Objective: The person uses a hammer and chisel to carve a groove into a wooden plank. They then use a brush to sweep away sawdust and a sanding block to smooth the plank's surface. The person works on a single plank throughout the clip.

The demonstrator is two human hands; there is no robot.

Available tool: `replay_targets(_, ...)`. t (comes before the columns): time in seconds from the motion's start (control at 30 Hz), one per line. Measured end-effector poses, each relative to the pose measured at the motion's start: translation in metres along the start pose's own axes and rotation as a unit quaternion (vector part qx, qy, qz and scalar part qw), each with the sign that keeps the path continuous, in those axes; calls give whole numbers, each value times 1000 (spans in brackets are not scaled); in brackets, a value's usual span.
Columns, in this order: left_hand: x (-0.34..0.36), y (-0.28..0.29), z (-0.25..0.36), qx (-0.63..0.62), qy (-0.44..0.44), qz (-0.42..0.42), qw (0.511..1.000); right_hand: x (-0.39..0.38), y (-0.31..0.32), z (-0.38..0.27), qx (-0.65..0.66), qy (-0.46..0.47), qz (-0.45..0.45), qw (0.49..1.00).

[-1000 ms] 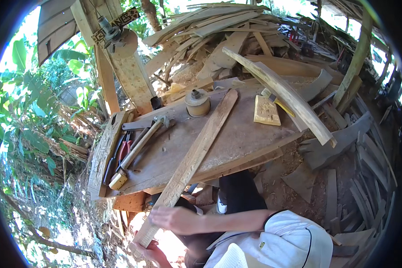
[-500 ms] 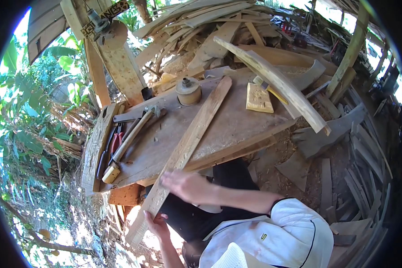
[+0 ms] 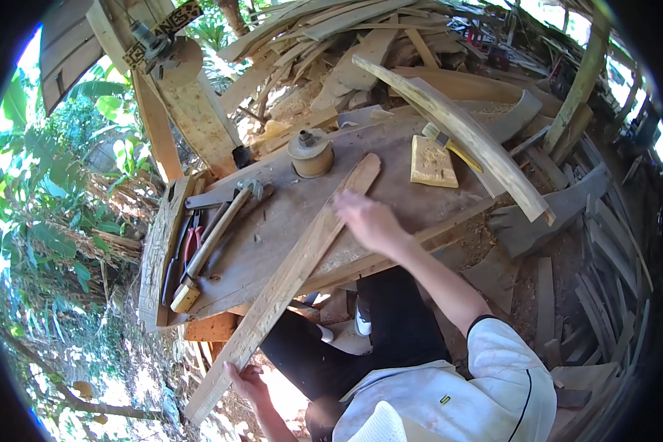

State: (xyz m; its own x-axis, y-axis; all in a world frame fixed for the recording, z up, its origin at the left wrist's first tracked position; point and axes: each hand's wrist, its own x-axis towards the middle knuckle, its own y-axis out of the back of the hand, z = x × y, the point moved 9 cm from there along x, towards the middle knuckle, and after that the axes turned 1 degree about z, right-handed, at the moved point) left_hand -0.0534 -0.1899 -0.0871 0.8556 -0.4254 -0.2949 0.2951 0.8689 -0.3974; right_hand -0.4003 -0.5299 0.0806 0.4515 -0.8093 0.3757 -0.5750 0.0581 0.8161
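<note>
A long, narrow wooden plank [image 3: 287,280] with a rounded far end slants across the workbench [image 3: 265,228] and past its near edge. My left hand [image 3: 249,383] holds the plank's edge near the lower end, beyond the bench. Farther up, my right hand [image 3: 372,221] touches the plank's right edge with fingers stretched out near the rounded end. Whether anything thin lies under those fingertips is hidden.
On the bench's left lie a hammer [image 3: 217,232], red-handled pliers [image 3: 191,243] and a saw-like blade [image 3: 210,199]. A round metal-topped piece [image 3: 311,153], a wooden block [image 3: 433,163], a yellow-handled brush [image 3: 460,155] and a long curved timber [image 3: 457,136] stand farther back. Wood scraps [image 3: 353,66] pile behind.
My right hand has moved up along the plank, away from me. The plank and my left hand have shifted down and toward the left.
</note>
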Motion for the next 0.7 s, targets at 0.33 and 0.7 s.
replay_targets(0.33,14,-8,9,-71,31,-68,995,6,17,17,3,38,78,996)
replay_targets(0.7,-2,-50,66,-194,-63,-297,933,-14,58,-13,100,134,132,977)
